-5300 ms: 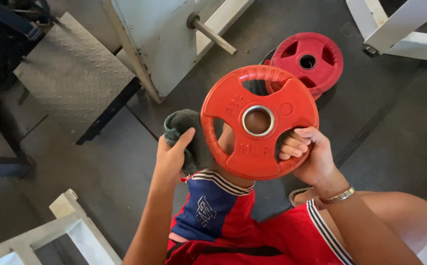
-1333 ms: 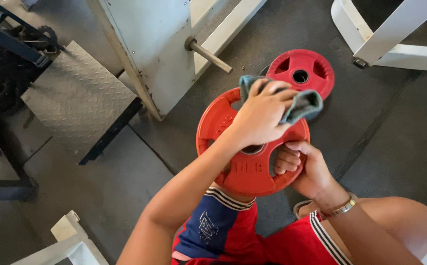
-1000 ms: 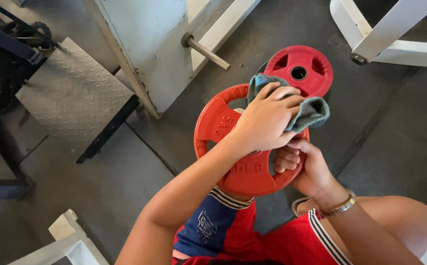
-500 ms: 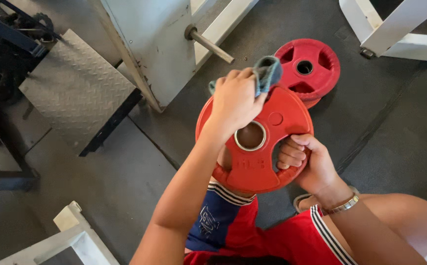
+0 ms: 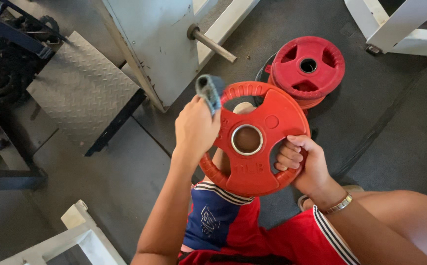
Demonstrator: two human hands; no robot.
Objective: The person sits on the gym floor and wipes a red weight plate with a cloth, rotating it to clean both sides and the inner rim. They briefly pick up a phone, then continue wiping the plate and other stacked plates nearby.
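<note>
I see my right hand (image 5: 306, 164) clamped on the right grip slot of the red weight plate (image 5: 255, 139), which stands upright above my knees. My left hand (image 5: 195, 128) is closed around a grey cloth (image 5: 209, 91), pressed at the plate's left rim. Farther right, more red plates (image 5: 307, 66) lie stacked on the floor.

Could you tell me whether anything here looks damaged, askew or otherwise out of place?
Nothing stands out. The right hand grips the red weight plate through a slot, and the left hand presses a grey cloth to its rim. More red plates lie neatly stacked on the floor.
</note>
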